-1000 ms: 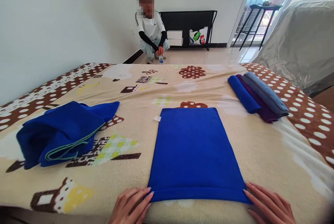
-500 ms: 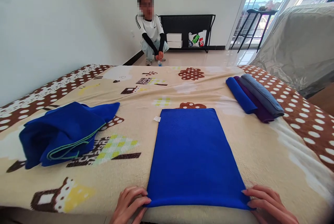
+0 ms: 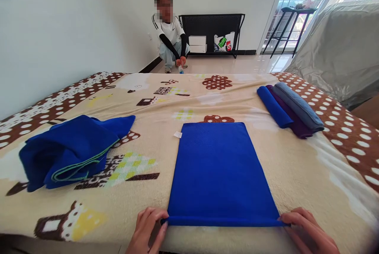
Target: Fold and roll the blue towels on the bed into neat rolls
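A bright blue towel (image 3: 220,171) lies flat and folded on the patterned blanket (image 3: 299,175) in front of me. Its near edge is turned into a thin roll. My left hand (image 3: 148,230) pinches the left end of that rolled edge with curled fingers. At the right end, my right hand (image 3: 306,232) grips the same edge. A small white label (image 3: 178,134) shows at the towel's far left corner.
A crumpled pile of blue towels (image 3: 71,149) lies at the left. Three rolled towels, blue, purple and grey (image 3: 291,108), lie at the back right. A person (image 3: 170,35) crouches on the floor beyond the bed by a black rack (image 3: 213,29). A covered sofa (image 3: 340,49) stands at the right.
My fingers went from lying flat beside the towel's near corners to curling onto them. The near edge has been lifted and turned into a thin roll.
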A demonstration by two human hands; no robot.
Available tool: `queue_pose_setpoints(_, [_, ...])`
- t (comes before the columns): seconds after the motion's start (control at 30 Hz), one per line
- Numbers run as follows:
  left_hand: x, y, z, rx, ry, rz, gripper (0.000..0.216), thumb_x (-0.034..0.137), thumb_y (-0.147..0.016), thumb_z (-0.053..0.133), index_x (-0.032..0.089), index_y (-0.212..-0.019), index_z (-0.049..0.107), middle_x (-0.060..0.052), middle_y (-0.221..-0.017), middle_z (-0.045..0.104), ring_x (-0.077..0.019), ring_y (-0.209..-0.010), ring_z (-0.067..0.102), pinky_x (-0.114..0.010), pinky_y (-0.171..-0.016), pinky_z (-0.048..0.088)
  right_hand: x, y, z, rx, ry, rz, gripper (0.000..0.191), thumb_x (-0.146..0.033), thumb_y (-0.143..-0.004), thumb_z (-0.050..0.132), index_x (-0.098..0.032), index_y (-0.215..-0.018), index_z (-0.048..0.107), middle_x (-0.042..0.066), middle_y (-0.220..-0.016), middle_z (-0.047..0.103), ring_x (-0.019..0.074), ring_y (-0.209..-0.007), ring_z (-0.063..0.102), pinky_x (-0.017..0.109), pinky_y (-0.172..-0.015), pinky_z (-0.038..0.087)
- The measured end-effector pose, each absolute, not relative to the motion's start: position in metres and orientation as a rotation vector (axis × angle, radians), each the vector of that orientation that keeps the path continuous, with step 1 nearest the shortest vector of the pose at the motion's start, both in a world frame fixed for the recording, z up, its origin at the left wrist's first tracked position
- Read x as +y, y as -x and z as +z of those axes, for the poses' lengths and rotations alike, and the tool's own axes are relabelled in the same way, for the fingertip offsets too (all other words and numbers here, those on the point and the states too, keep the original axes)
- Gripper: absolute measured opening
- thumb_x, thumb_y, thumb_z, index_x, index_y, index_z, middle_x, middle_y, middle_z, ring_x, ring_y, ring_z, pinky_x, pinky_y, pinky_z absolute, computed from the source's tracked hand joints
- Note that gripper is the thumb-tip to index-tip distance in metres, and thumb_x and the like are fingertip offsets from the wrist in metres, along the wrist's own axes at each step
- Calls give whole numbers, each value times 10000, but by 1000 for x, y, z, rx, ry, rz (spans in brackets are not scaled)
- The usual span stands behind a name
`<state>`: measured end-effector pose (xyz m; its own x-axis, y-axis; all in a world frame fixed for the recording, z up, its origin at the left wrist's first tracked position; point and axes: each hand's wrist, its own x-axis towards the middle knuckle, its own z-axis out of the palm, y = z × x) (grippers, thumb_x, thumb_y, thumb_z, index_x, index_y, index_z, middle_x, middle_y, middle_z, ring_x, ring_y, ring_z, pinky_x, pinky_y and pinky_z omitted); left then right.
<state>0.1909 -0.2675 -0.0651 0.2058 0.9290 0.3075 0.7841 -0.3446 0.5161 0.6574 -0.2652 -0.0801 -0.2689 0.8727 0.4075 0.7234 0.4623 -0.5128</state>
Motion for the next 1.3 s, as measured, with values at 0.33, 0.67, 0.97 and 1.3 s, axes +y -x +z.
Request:
queue_pose_setpoints(0.33, [-258, -212, -81, 1990, -2438, 990, 118, 186, -882, 564, 258, -954, 624, -83, -1172, 617, -248, -1078, 577, -397, -906, 384, -258, -645, -109, -1977, 1432, -180, 227, -257, -881, 659, -215, -1104, 649, 55, -956, 636, 173, -857, 605, 344, -839, 456])
queue_pose_setpoints(0.67, [-270, -202, -69, 1845, -2459, 932, 319, 171, -864, 578, 311, -1139, 663, -76, -1284, 599, -282, -1198, 550, -422, -978, 360, -266, -664, -101, -2196, 1361, -99, 475, -328, -863, 670, -266, -1331, 623, 72, -1104, 616, 198, -987, 603, 328, -875, 460])
queue_pose_setpoints(0.97, [-265, -186, -76, 1782, -2572, 921, 299, 133, -897, 581, 300, -1130, 668, -53, -1216, 650, -235, -1165, 582, -361, -958, 392, -260, -661, -104, -2146, 1351, -140, 324, -344, -900, 651, -279, -1214, 695, 49, -1001, 626, 166, -920, 602, 304, -842, 467])
queue_pose_setpoints(1.3, [-281, -183, -68, 1729, -2436, 946, 276, 101, -911, 519, 285, -1079, 638, -60, -1189, 644, -224, -1199, 552, -351, -977, 400, -271, -672, -91, -2205, 1265, -89, 300, -276, -873, 653, -310, -1165, 711, 42, -976, 643, 170, -906, 623, 286, -803, 501])
